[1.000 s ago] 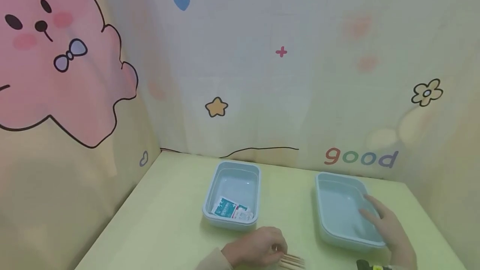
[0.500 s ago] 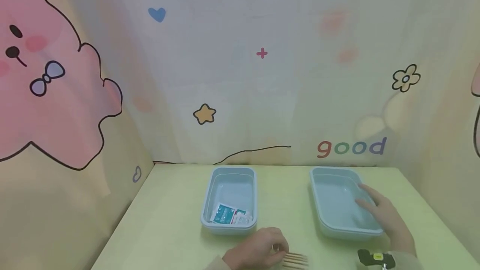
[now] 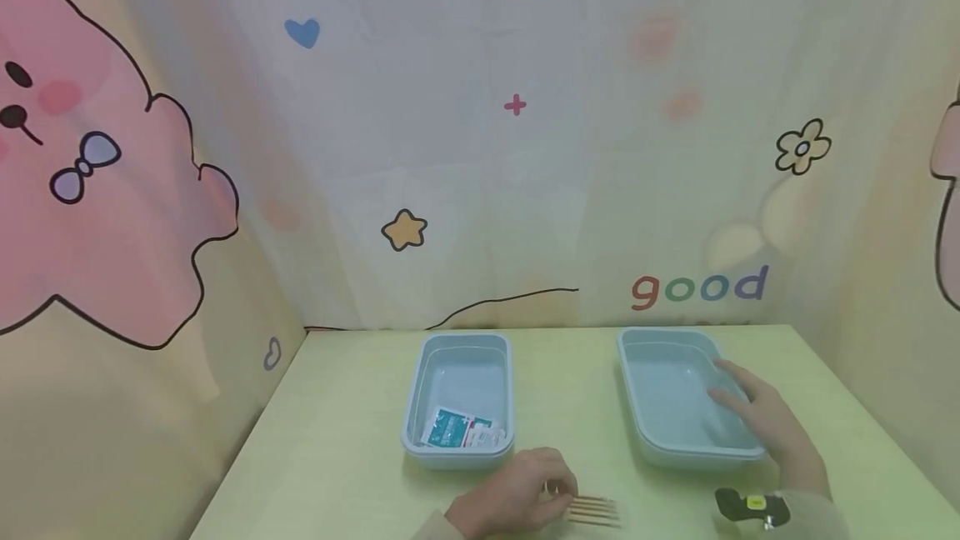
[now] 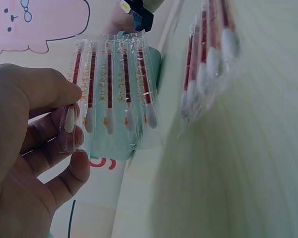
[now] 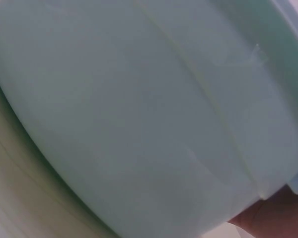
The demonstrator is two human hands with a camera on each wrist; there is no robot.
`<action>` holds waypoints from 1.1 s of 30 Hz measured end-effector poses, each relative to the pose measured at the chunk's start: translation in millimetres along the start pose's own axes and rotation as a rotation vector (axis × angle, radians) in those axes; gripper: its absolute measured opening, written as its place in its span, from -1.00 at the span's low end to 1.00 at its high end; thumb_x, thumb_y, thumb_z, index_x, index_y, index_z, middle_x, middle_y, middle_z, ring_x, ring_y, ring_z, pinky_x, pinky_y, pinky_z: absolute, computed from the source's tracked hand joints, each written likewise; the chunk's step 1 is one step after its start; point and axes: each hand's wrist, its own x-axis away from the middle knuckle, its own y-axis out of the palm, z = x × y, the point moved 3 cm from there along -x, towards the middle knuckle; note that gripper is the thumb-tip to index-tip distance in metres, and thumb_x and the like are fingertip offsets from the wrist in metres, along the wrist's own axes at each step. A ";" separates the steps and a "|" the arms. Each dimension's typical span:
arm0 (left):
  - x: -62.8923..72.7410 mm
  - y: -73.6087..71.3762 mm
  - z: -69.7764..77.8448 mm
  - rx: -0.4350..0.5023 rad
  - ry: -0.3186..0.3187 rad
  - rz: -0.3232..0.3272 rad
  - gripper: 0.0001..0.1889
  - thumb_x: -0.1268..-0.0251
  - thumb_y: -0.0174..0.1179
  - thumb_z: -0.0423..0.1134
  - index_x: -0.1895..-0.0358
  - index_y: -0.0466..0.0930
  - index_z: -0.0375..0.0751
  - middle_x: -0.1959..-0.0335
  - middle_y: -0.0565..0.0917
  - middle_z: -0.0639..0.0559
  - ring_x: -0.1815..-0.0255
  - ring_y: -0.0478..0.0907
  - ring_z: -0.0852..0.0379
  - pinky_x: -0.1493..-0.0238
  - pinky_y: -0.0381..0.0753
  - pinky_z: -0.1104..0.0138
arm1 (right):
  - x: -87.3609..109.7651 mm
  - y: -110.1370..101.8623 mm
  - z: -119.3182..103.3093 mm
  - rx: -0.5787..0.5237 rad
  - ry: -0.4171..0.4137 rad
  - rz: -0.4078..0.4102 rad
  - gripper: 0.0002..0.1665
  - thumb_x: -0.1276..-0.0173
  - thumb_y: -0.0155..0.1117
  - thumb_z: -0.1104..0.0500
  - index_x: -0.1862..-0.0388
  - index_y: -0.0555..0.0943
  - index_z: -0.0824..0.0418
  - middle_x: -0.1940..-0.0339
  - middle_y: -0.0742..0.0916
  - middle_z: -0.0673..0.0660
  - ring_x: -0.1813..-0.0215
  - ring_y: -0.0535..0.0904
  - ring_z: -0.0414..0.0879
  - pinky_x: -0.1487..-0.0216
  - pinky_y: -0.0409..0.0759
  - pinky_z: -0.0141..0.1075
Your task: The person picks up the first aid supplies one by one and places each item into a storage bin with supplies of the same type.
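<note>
My left hand (image 3: 517, 492) pinches the edge of a clear strip of cotton swabs (image 4: 109, 89) between thumb and fingers. Dark red sticks and white tips show through the wrapper, and in the head view the swabs (image 3: 594, 512) reach out to the right of the fingers. A second wrapped strip of swabs (image 4: 208, 59) is seen close by in the left wrist view. At the far right, my right hand (image 3: 765, 411) holds the right side of a pale blue plastic bin (image 3: 651, 407), thumb inside the rim. Its other fingers are mostly hidden. The bin's wall (image 5: 139, 114) fills the right wrist view.
Another pale blue bin (image 3: 458, 461) stands left of centre, with a teal-and-white packet (image 3: 450, 427) and a whitish packet (image 3: 486, 436) inside. The pale yellow-green table (image 3: 330, 440) meets a cartoon-printed cloth wall (image 3: 465, 148) at the back.
The head view has turned to the right and levelled out. Both hands keep their places, the left on the swab strip and the right at the bin's side.
</note>
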 end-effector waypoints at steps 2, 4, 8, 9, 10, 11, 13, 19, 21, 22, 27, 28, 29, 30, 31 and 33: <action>-0.2 -1.8 0.9 -0.009 0.010 0.009 -0.89 -0.23 0.22 -0.32 0.28 0.68 -0.01 0.35 0.60 0.30 0.28 0.43 0.53 0.18 0.36 0.78 | 0.2 0.1 -1.3 -0.004 -0.007 0.003 -0.09 -0.45 0.03 -0.21 -0.56 0.04 0.26 -0.50 0.10 0.53 -0.44 -0.03 0.59 -0.24 0.03 0.49; -0.3 -3.1 1.9 -0.013 0.020 0.021 -0.89 -0.22 0.22 -0.33 0.29 0.67 -0.01 0.35 0.60 0.29 0.27 0.44 0.54 0.17 0.37 0.78 | 0.7 -0.5 -2.8 -0.008 -0.016 0.007 -0.10 -0.46 0.04 -0.20 -0.55 0.05 0.28 -0.49 0.11 0.55 -0.43 -0.03 0.60 -0.24 0.03 0.49; -0.7 -4.7 3.2 -0.014 0.036 0.046 -0.90 -0.21 0.23 -0.34 0.30 0.66 -0.01 0.36 0.60 0.27 0.28 0.45 0.53 0.18 0.39 0.78 | 1.9 -0.8 -4.4 -0.016 -0.020 0.012 -0.09 -0.45 0.05 -0.20 -0.55 0.06 0.29 -0.49 0.11 0.54 -0.44 -0.03 0.59 -0.25 0.02 0.49; -0.8 -4.9 3.2 -0.012 0.036 0.048 -0.90 -0.21 0.23 -0.34 0.30 0.65 -0.01 0.36 0.60 0.27 0.28 0.45 0.53 0.18 0.39 0.78 | 2.2 -0.8 -4.8 -0.017 -0.019 0.011 -0.09 -0.45 0.04 -0.20 -0.55 0.06 0.29 -0.49 0.11 0.54 -0.44 -0.04 0.59 -0.25 0.02 0.49; -1.0 -5.0 3.1 -0.011 0.036 0.050 -0.90 -0.21 0.23 -0.34 0.30 0.65 -0.01 0.36 0.60 0.27 0.28 0.45 0.53 0.18 0.39 0.78 | 2.4 -0.9 -4.9 -0.016 -0.017 0.010 -0.09 -0.45 0.04 -0.20 -0.55 0.06 0.28 -0.49 0.11 0.54 -0.44 -0.04 0.59 -0.24 0.02 0.49; -1.2 -5.1 2.9 -0.014 0.038 0.054 -0.89 -0.20 0.23 -0.34 0.30 0.65 -0.01 0.36 0.60 0.28 0.29 0.45 0.52 0.18 0.39 0.78 | 2.6 -0.9 -5.1 -0.015 -0.014 0.009 -0.09 -0.45 0.04 -0.20 -0.55 0.06 0.28 -0.50 0.11 0.54 -0.44 -0.04 0.59 -0.25 0.02 0.49; -1.7 -5.2 2.4 -0.018 0.045 0.061 -0.89 -0.20 0.23 -0.34 0.30 0.65 -0.01 0.37 0.60 0.28 0.30 0.45 0.52 0.19 0.38 0.78 | 3.0 -0.8 -5.1 -0.014 -0.010 0.008 -0.09 -0.45 0.04 -0.20 -0.55 0.05 0.27 -0.50 0.11 0.54 -0.44 -0.05 0.59 -0.25 0.02 0.49; -1.6 -7.3 2.4 -0.018 0.063 0.096 -0.88 -0.18 0.23 -0.36 0.31 0.64 -0.01 0.39 0.61 0.27 0.31 0.45 0.52 0.20 0.38 0.78 | 2.5 1.0 -2.2 -0.040 0.007 0.001 -0.08 -0.44 0.05 -0.21 -0.56 0.04 0.25 -0.51 0.08 0.52 -0.45 -0.06 0.58 -0.25 0.01 0.49; -2.4 -6.5 3.9 -0.016 0.057 0.114 -0.89 -0.17 0.25 -0.36 0.32 0.64 -0.03 0.40 0.62 0.25 0.32 0.45 0.50 0.20 0.37 0.78 | 1.5 -0.5 -0.6 -0.034 0.010 -0.005 -0.09 -0.45 0.05 -0.20 -0.56 0.04 0.25 -0.51 0.08 0.52 -0.45 -0.06 0.58 -0.25 0.02 0.49; -3.3 -6.2 4.7 -0.014 0.056 0.123 -0.89 -0.16 0.25 -0.36 0.32 0.64 -0.04 0.40 0.62 0.24 0.32 0.46 0.49 0.20 0.37 0.77 | 1.1 -1.3 0.4 -0.026 0.015 -0.007 -0.08 -0.44 0.04 -0.21 -0.56 0.04 0.24 -0.51 0.08 0.52 -0.45 -0.06 0.58 -0.25 0.03 0.49; -6.1 -6.4 4.7 0.012 0.040 0.178 -0.90 -0.15 0.26 -0.38 0.34 0.63 -0.07 0.41 0.63 0.20 0.34 0.47 0.46 0.22 0.38 0.77 | -0.1 -5.2 1.1 -0.028 -0.001 0.003 -0.09 -0.43 0.07 -0.21 -0.56 0.06 0.23 -0.52 0.10 0.49 -0.46 -0.05 0.56 -0.27 0.01 0.48; -6.3 -7.0 4.3 0.013 0.038 0.186 -0.90 -0.15 0.26 -0.39 0.35 0.63 -0.07 0.42 0.63 0.20 0.34 0.47 0.46 0.22 0.38 0.76 | -0.4 -5.6 0.6 -0.032 -0.008 0.006 -0.09 -0.43 0.07 -0.21 -0.56 0.06 0.23 -0.52 0.09 0.49 -0.46 -0.05 0.56 -0.27 0.01 0.48; -6.6 -7.6 3.7 0.015 0.033 0.192 -0.90 -0.15 0.26 -0.39 0.35 0.63 -0.07 0.42 0.62 0.20 0.34 0.47 0.45 0.23 0.38 0.76 | -0.6 -5.4 -0.1 -0.039 -0.010 0.009 -0.09 -0.43 0.08 -0.21 -0.56 0.07 0.23 -0.53 0.09 0.48 -0.47 -0.06 0.55 -0.28 -0.01 0.48; -6.5 -8.3 3.1 0.017 0.030 0.194 -0.90 -0.15 0.26 -0.39 0.35 0.62 -0.07 0.42 0.62 0.20 0.34 0.47 0.45 0.23 0.38 0.76 | -0.7 -4.7 -0.6 -0.044 -0.009 0.010 -0.09 -0.43 0.08 -0.21 -0.55 0.07 0.23 -0.53 0.09 0.48 -0.48 -0.07 0.54 -0.29 -0.03 0.47; -6.4 -9.2 2.5 0.015 0.027 0.194 -0.90 -0.15 0.26 -0.39 0.35 0.62 -0.06 0.42 0.62 0.20 0.34 0.47 0.45 0.22 0.38 0.76 | -0.7 -3.3 -0.5 -0.052 -0.005 0.013 -0.08 -0.42 0.08 -0.21 -0.55 0.08 0.23 -0.54 0.08 0.47 -0.48 -0.08 0.53 -0.30 -0.03 0.47; -5.9 -11.1 1.2 0.019 0.024 0.182 -0.90 -0.16 0.25 -0.38 0.35 0.62 -0.06 0.42 0.61 0.20 0.34 0.46 0.44 0.22 0.39 0.75 | 0.1 0.7 0.3 -0.062 0.015 0.006 -0.07 -0.42 0.07 -0.23 -0.56 0.05 0.23 -0.54 0.05 0.46 -0.49 -0.12 0.52 -0.31 -0.06 0.46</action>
